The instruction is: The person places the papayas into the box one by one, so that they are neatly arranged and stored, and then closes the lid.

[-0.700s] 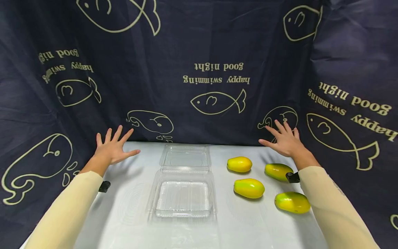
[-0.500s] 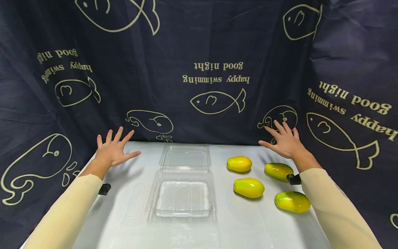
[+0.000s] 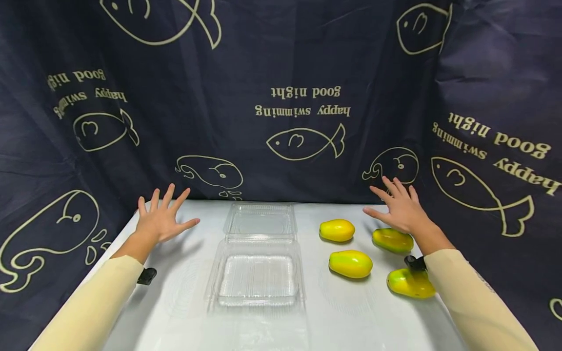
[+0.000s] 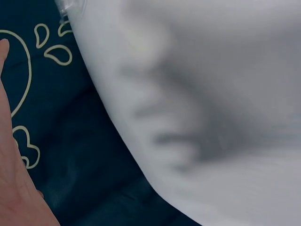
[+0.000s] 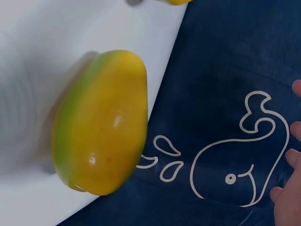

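My left hand [image 3: 159, 222] hovers over the far left of the white table, fingers spread, holding nothing. Its shadow falls on the tabletop, and only the hand's edge [image 4: 19, 183] shows in the left wrist view. On the right, my right hand [image 3: 403, 209] is held with spread fingers just beyond a green-yellow papaya [image 3: 392, 240]. Three more lie near: one papaya [image 3: 337, 230] at the back, another papaya [image 3: 351, 263] in front of it, and a papaya [image 3: 409, 282] partly covered by my right wrist's camera. In the middle lies an unfolded clear plastic clamshell box [image 3: 256, 280].
The clamshell's lid [image 3: 261, 220] lies flat toward the back. A dark blue curtain [image 3: 303, 58] with fish and whale drawings closes off the back and both sides of the white table [image 3: 184, 317].
My right hand has come slightly down and nearer, its wrist camera now overlapping the front right papaya. My left hand has dipped a little. The fruit and box stay put.
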The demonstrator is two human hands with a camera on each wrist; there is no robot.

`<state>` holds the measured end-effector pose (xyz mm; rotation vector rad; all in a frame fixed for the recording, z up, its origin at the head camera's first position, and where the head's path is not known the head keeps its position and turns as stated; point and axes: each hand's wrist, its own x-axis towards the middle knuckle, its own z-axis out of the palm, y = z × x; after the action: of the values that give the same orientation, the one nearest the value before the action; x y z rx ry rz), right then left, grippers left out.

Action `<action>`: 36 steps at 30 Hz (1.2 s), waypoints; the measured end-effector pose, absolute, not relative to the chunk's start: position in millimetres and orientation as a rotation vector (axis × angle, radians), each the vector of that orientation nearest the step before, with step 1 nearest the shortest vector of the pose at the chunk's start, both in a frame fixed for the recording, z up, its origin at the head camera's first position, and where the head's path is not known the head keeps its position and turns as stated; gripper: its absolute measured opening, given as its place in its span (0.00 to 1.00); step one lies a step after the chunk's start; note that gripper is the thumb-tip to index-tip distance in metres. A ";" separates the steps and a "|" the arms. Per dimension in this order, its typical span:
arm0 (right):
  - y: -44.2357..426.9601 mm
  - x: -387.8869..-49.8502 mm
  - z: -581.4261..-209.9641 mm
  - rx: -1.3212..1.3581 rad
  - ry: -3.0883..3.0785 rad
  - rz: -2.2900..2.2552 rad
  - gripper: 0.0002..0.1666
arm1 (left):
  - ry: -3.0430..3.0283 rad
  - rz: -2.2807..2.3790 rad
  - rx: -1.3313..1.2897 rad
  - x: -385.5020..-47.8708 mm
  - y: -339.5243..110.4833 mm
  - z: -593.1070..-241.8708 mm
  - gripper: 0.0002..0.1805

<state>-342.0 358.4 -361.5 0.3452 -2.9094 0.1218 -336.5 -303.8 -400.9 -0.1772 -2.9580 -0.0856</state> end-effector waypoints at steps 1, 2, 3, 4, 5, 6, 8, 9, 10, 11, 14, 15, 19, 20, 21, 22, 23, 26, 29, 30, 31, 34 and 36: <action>357.6 -340.6 -362.8 0.351 -2.906 0.119 0.56 | -2.958 -0.088 -0.180 -335.3 -303.4 -402.4 0.59; 356.7 -339.0 -364.1 0.358 -2.903 0.119 0.56 | -2.957 -0.088 -0.182 -334.1 -302.8 -403.8 0.59; 356.0 -337.7 -365.6 0.365 -2.898 0.119 0.55 | -2.956 -0.089 -0.184 -332.8 -302.2 -405.1 0.58; 355.2 -336.2 -367.0 0.373 -2.895 0.115 0.55 | -2.957 -0.095 -0.187 -331.6 -301.4 -406.5 0.58; 354.1 -334.6 -368.3 0.382 -2.893 0.112 0.55 | -2.956 -0.103 -0.188 -330.3 -300.5 -407.7 0.58; 353.3 -333.2 -369.7 0.390 -2.890 0.113 0.55 | -2.956 -0.113 -0.189 -329.2 -299.6 -409.0 0.58; 351.6 -330.3 -372.3 0.410 -2.881 0.117 0.55 | -2.953 -0.135 -0.192 -326.8 -297.7 -411.7 0.58; 350.9 -328.8 -373.8 0.417 -2.876 0.116 0.54 | -2.948 -0.149 -0.196 -325.7 -296.6 -413.3 0.57; 350.2 -327.4 -375.1 0.426 -2.872 0.112 0.54 | -2.944 -0.162 -0.200 -324.6 -295.6 -414.8 0.57; 349.4 -326.1 -376.5 0.436 -2.865 0.115 0.53 | -2.937 -0.175 -0.203 -323.3 -294.2 -416.1 0.57; 348.0 -322.9 -381.7 0.459 -2.840 0.114 0.52 | -2.919 -0.203 -0.213 -321.0 -291.3 -420.5 0.56; 347.4 -321.9 -383.1 0.470 -2.828 0.115 0.51 | -2.913 -0.215 -0.217 -320.2 -290.1 -421.7 0.56; 345.7 -318.2 -389.1 0.503 -2.781 0.144 0.49 | -2.890 -0.266 -0.223 -317.3 -285.7 -425.4 0.55; 345.2 -317.2 -390.2 0.512 -2.772 0.158 0.48 | -2.884 -0.279 -0.224 -316.3 -284.4 -425.9 0.55; 344.5 -316.0 -391.3 0.519 -2.766 0.172 0.48 | -2.880 -0.290 -0.224 -315.3 -283.4 -426.5 0.54; 344.0 -314.8 -392.6 0.525 -2.760 0.184 0.47 | -2.876 -0.300 -0.225 -314.3 -282.5 -426.9 0.54; 343.4 -313.4 -393.7 0.531 -2.757 0.199 0.47 | -2.873 -0.311 -0.224 -313.2 -281.7 -427.5 0.54; 341.4 -309.1 -396.8 0.548 -2.739 0.232 0.45 | -2.867 -0.338 -0.231 -310.1 -279.2 -429.2 0.54; 338.2 -303.8 -398.4 0.554 -2.717 0.267 0.43 | -2.856 -0.368 -0.244 -307.3 -276.6 -431.2 0.54; 337.0 -302.6 -398.9 0.554 -2.708 0.275 0.43 | -2.851 -0.376 -0.250 -306.5 -275.6 -431.9 0.54; 335.7 -301.1 -399.0 0.556 -2.700 0.286 0.42 | -2.844 -0.388 -0.255 -305.8 -274.9 -432.8 0.53; 332.5 -298.0 -401.1 0.556 -2.673 0.321 0.41 | -2.825 -0.417 -0.263 -303.5 -273.0 -435.1 0.52; 331.1 -296.2 -403.0 0.557 -2.657 0.345 0.40 | -2.808 -0.432 -0.265 -302.2 -271.7 -437.0 0.51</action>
<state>-296.2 331.1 -403.0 0.5572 -2.6566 0.3451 -302.2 -271.7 -437.0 -0.2649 -2.8076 -0.4320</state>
